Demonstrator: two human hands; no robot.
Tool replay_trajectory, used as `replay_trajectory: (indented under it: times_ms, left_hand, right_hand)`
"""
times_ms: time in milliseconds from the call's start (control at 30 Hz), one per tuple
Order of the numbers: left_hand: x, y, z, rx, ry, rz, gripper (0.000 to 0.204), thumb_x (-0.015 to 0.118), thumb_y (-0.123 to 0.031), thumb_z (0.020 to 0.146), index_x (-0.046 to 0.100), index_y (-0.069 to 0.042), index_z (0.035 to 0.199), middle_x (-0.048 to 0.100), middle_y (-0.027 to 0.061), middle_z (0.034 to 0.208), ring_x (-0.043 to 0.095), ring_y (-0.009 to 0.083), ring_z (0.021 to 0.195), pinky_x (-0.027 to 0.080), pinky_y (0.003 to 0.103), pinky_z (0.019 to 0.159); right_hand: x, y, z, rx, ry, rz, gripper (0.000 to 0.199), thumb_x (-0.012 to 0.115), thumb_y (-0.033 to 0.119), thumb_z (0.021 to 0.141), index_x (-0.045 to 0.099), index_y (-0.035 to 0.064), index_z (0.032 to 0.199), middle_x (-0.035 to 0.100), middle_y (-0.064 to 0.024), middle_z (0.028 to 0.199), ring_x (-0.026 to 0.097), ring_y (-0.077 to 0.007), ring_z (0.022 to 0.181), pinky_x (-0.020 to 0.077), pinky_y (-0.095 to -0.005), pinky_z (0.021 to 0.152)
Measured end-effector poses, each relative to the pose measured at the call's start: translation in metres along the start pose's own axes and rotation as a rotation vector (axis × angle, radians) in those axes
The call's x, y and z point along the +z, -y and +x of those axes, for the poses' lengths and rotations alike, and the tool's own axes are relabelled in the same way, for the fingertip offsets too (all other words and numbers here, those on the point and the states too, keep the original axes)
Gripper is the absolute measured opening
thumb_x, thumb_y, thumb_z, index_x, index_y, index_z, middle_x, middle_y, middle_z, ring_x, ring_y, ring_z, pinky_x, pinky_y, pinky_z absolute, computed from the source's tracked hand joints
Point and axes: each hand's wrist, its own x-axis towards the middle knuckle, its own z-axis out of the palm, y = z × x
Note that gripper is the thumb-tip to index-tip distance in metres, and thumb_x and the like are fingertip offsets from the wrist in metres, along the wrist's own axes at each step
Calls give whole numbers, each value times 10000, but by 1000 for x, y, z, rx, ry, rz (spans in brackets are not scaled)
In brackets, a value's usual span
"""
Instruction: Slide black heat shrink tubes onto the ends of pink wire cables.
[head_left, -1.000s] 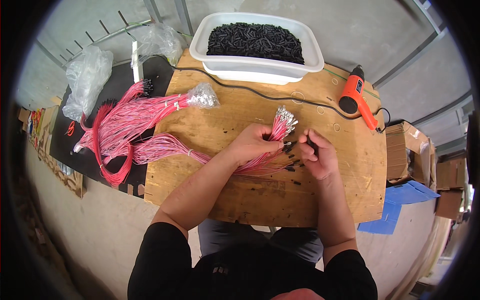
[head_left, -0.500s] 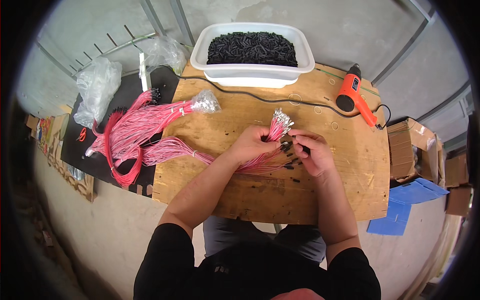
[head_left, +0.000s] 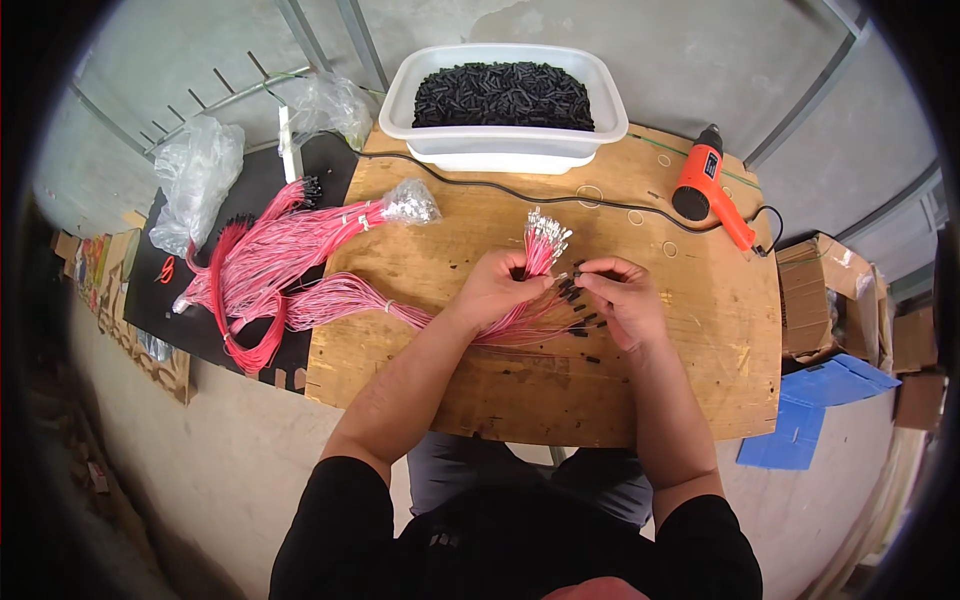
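Note:
My left hand (head_left: 500, 290) is closed round a bundle of pink wires (head_left: 540, 262), whose silvery metal terminals (head_left: 546, 230) fan out above the fist. Close to its right, my right hand (head_left: 622, 298) pinches a small black sleeve (head_left: 578, 270) between thumb and fingertips. The sleeve is near the tip of one wire that sticks out by my left thumb; whether they touch I cannot tell. Below the hands, several wires with black sleeves on their ends (head_left: 580, 328) lie spread on the wooden table (head_left: 700, 370). One loose black sleeve (head_left: 593, 360) rests nearer me.
A white tub (head_left: 395, 105) of black sleeves stands at the back. At the back right lies an orange heat gun (head_left: 705, 185), its black cord (head_left: 480, 184) crossing the table. More pink wire bundles (head_left: 290, 245) and plastic bags (head_left: 195, 180) lie left. Cardboard boxes (head_left: 825, 300) stand at right.
My left hand has tilted the bundle, so the terminals moved left and up. My right hand's fingers have shifted slightly left and upward, and the pinched black sleeve now shows beside the left thumb.

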Motion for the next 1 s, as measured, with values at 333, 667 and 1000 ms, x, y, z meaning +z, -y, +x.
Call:
replay_trajectory:
  times_ms: [333, 667, 1000]
  left_hand:
    - [-1, 3, 2, 94, -27, 103, 82, 713, -66, 899, 695, 13, 887, 594, -61, 755, 488, 14, 713, 431, 226, 604]
    - [-1, 1, 2, 139, -31, 168, 94, 718, -74, 886, 705, 18, 903, 596, -49, 720, 488, 18, 695, 438, 234, 599]
    - [-1, -2, 2, 156, -17, 317, 166, 748, -142, 841, 708, 6, 906, 648, 66, 689, 544, 67, 642, 480, 291, 613]
  right_hand:
    - [8, -6, 0, -26, -25, -76, 154, 745, -7, 849, 708, -13, 998, 691, -21, 818, 440, -18, 561, 298, -182, 489]
    - [9, -6, 1, -19, -49, -78, 151, 741, -6, 852, 703, -12, 999, 701, -36, 829, 441, -13, 560, 296, -179, 490]
    - [5, -6, 0, -70, -3, -81, 126, 722, -37, 860, 721, -1, 980, 702, -25, 855, 471, -15, 597, 328, -181, 512]
